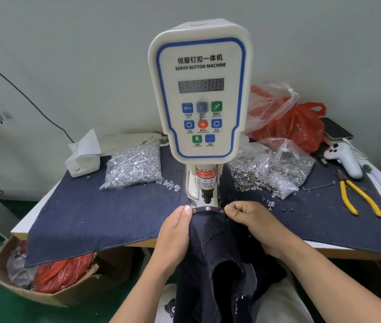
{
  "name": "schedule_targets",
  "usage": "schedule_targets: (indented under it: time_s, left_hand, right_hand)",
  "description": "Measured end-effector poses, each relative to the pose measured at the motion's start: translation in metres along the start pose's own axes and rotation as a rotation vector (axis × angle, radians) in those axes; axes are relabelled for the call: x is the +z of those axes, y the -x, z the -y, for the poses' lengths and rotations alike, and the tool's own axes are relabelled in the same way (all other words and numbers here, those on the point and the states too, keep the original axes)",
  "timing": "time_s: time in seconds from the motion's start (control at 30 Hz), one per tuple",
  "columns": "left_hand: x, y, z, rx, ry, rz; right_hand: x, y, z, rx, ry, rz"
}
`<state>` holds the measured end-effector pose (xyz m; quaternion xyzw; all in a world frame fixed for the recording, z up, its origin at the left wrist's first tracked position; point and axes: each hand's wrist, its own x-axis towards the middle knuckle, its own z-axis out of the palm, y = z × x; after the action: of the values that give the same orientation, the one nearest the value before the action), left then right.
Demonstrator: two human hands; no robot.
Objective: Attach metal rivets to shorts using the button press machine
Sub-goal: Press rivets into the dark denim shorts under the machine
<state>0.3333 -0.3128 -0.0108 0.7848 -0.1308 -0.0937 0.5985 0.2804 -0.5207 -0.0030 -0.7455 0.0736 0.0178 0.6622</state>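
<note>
The dark shorts (210,248) hang from the lap up onto the tabletop (324,251), their top edge stretched flat under the press. The left hand (175,231) and right hand (252,224) each have a closed grip, pinching that edge on either side, likely to keep it taut and fingers clear of the punch (207,197). A rivet (207,208) sits between them, right below the punch. Beyond, bags of rivets (136,166) flank the button machine (200,89), within easy reach.
</note>
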Motion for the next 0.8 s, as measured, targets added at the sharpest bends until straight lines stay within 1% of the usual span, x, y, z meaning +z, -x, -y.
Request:
schedule_targets:
  time_s: [0.17, 0.23, 0.3, 0.4, 0.43, 0.47, 0.57, 0.6, 0.63, 0.67, 0.73, 0.8]
  left_hand:
    - [0.0, 0.001, 0.002, -0.003, 0.037, 0.022]
    - [-0.001, 0.001, 0.003, -0.006, 0.067, 0.043]
    - [-0.003, 0.005, 0.002, -0.005, 0.127, 0.088]
    - [-0.009, 0.014, -0.004, -0.041, 0.257, 0.213]
    - [-0.011, 0.017, -0.007, -0.033, 0.231, 0.256]
    - [-0.012, 0.02, -0.011, -0.01, 0.147, 0.297]
    - [-0.012, 0.03, -0.026, 0.077, -0.249, 0.404]
    - [-0.012, 0.032, -0.03, 0.089, -0.286, 0.455]
    - [-0.014, 0.035, -0.033, 0.095, -0.243, 0.494]
    - [-0.019, 0.036, -0.035, 0.084, -0.141, 0.515]
    - [-0.03, 0.04, -0.038, 0.033, 0.124, 0.508]
    - [-0.04, 0.047, -0.033, -0.029, 0.383, 0.483]
  right_hand:
    - [0.0, 0.0, 0.001, -0.014, -0.003, -0.007]
    - [0.0, 0.002, 0.001, -0.011, -0.058, 0.016]
    - [-0.002, 0.005, 0.003, -0.002, -0.12, 0.055]
    - [-0.006, 0.012, 0.008, 0.005, -0.156, 0.113]
    - [-0.005, 0.015, 0.011, 0.001, -0.153, 0.131]
    - [-0.003, 0.018, 0.014, -0.006, -0.145, 0.15]
    - [0.006, 0.023, 0.023, -0.068, -0.073, 0.2]
    - [0.009, 0.025, 0.027, -0.092, -0.056, 0.209]
    - [0.009, 0.026, 0.03, -0.101, -0.068, 0.22]
    - [0.008, 0.027, 0.032, -0.087, -0.114, 0.227]
    - [-0.002, 0.032, 0.034, -0.042, -0.172, 0.254]
    - [-0.016, 0.04, 0.031, -0.048, -0.021, 0.284]
